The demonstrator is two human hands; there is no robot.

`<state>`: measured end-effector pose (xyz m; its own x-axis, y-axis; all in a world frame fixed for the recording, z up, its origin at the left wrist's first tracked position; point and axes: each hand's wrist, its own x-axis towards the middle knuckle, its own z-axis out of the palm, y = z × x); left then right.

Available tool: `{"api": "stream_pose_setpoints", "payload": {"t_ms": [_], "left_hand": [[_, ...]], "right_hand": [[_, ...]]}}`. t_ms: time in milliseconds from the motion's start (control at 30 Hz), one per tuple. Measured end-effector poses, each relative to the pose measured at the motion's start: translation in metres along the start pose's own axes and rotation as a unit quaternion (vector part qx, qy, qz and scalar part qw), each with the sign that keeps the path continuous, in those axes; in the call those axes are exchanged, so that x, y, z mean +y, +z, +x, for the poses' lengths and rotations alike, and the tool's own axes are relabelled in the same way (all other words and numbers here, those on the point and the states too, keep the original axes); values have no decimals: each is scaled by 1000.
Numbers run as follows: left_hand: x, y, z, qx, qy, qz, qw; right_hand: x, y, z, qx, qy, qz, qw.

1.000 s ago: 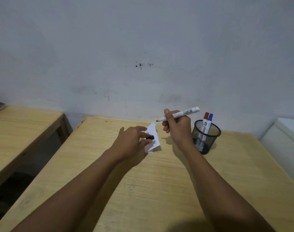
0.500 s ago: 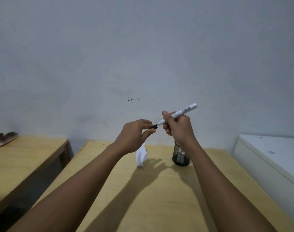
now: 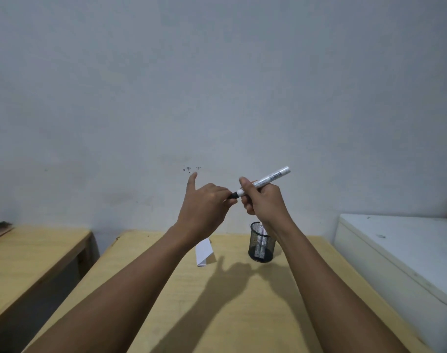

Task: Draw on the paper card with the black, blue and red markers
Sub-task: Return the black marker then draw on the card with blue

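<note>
Holding the black marker (image 3: 264, 181) tight in my right hand (image 3: 264, 202), I pinch its black cap (image 3: 232, 195) with my left hand (image 3: 204, 207). Both hands are up above the table (image 3: 242, 301).

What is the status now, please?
Right hand shut on marker; left hand pinching its black cap. Paper card on table, untouched. Nothing in the way.

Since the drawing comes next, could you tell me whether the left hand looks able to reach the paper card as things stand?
Probably yes: the paper card lies uncovered just below the left hand, but that hand's grip is pinching the black cap.
</note>
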<state>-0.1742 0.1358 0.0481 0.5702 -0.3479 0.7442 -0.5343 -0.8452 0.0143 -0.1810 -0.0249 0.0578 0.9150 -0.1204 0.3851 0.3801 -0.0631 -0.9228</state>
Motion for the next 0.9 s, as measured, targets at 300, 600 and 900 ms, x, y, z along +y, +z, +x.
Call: {"api": "stream_pose_setpoints", "payload": {"t_ms": [300, 600, 900], "left_hand": [[-3, 15, 23, -117, -66, -29, 991], [20, 62, 72, -117, -41, -144, 982], [24, 151, 103, -167, -111, -197, 960]], "right_hand": [[27, -33, 11, 268, -79, -173, 945], [52, -66, 31, 15, -94, -413, 906], [93, -97, 69, 104, -52, -297, 948]]}}
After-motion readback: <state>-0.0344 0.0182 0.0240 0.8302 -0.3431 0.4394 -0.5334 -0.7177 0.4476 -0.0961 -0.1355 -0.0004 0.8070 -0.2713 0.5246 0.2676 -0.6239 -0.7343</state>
